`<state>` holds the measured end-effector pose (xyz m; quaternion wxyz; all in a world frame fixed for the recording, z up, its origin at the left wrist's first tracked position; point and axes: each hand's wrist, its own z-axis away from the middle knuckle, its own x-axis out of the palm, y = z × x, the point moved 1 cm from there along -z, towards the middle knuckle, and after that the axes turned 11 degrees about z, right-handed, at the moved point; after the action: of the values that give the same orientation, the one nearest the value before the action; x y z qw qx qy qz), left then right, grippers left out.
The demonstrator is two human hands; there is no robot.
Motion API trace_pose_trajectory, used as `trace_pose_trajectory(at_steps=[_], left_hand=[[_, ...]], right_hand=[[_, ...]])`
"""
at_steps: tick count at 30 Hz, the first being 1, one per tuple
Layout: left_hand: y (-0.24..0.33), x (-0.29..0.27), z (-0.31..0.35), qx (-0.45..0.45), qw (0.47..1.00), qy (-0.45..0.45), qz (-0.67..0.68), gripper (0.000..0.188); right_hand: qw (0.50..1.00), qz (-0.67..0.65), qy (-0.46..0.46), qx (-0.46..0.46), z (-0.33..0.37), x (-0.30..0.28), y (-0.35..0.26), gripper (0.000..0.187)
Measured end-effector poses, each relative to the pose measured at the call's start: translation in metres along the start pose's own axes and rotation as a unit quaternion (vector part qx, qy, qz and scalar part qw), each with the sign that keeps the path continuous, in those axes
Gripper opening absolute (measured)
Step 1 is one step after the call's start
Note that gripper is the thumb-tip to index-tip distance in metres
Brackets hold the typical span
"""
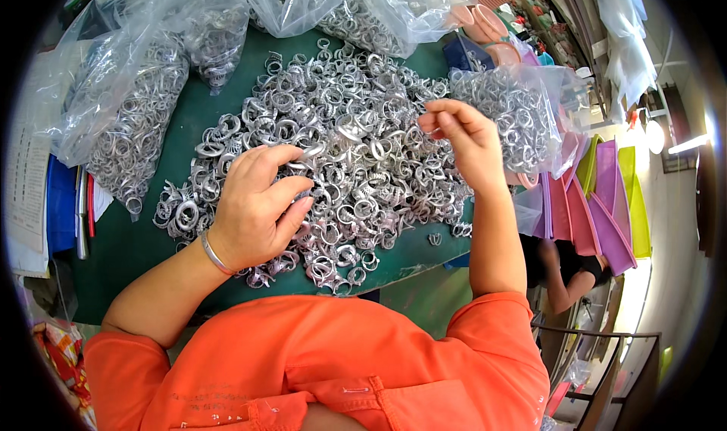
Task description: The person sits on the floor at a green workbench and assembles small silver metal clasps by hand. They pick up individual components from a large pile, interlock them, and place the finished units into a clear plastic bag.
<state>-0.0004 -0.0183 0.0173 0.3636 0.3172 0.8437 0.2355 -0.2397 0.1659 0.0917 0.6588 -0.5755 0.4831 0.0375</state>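
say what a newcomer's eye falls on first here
Probably the central heap of silvery metallic rings on the dark green tabletop, the bare left hand and bare right hand over it. Next, the bright orange shirt across the bottom, then a clear plastic bag of rings at upper left.

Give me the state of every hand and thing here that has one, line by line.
Left hand: half-curled at the pile; grip unclear
Right hand: raised, fingertips drawn together; cannot tell if it holds anything
Loose rings: heaped in a pile
Large left bag: bulging with rings
Right bag: filled with rings
Bracelet: worn on the left wrist
Tube light: lit
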Motion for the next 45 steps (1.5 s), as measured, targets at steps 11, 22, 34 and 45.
trace_pose_trajectory(at_steps=[11,22,34,45], left_hand=[[-0.003,0.002,0.0,0.0,1.0,0.002,0.006,0.019],[-0.003,0.003,-0.001,0.006,1.0,0.006,0.013,0.019],[-0.004,0.001,0.0,0.004,1.0,0.007,0.015,0.02],[-0.004,0.003,0.0,0.001,1.0,0.014,0.024,0.021]], right_hand=[[0.934,-0.305,0.157,0.096,0.006,-0.017,0.027,0.008],[0.928,0.363,0.037,0.07,-0.002,-0.016,0.066,0.021],[0.997,0.008,-0.016,0.075,-0.028,0.002,0.008,0.013],[0.979,-0.186,-0.007,0.08,-0.026,0.008,0.016,0.009]])
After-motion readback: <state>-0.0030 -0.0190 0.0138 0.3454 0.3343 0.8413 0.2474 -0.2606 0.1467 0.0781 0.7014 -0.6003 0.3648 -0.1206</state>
